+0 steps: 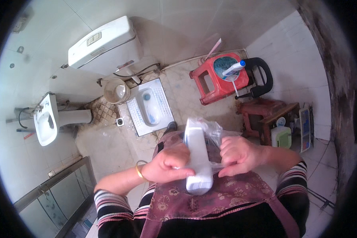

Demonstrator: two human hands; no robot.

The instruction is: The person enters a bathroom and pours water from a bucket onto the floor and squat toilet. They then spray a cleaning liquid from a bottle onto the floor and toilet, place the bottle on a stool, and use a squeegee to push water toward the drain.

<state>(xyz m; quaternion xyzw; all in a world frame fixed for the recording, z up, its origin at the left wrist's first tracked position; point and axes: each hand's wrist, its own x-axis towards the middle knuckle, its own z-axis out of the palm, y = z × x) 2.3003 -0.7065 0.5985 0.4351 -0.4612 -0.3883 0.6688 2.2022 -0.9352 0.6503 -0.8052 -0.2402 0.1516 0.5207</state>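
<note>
In front of my apron (193, 199), a white oblong package (200, 154) stands lengthwise in my grip, with clear plastic film (211, 129) around its far end and right side. My left hand (170, 163) holds it from the left, thumb lying across the near part. The fingers of my right hand (239, 153) are curled on the clear film at the right, apart from the white body. Some film stretches between the package and that hand. What is inside the package cannot be told. Beyond it, a white squat toilet (163, 114) is set in the floor.
A bucket (108, 92) stands beside the squat toilet, below a wall cistern (110, 44). A washbasin (54, 125) is at left. On a red plastic stool (206, 96) lie a round fan-like item (220, 64) and a blue-capped bottle (232, 69). A wooden stool (264, 131) stands at right.
</note>
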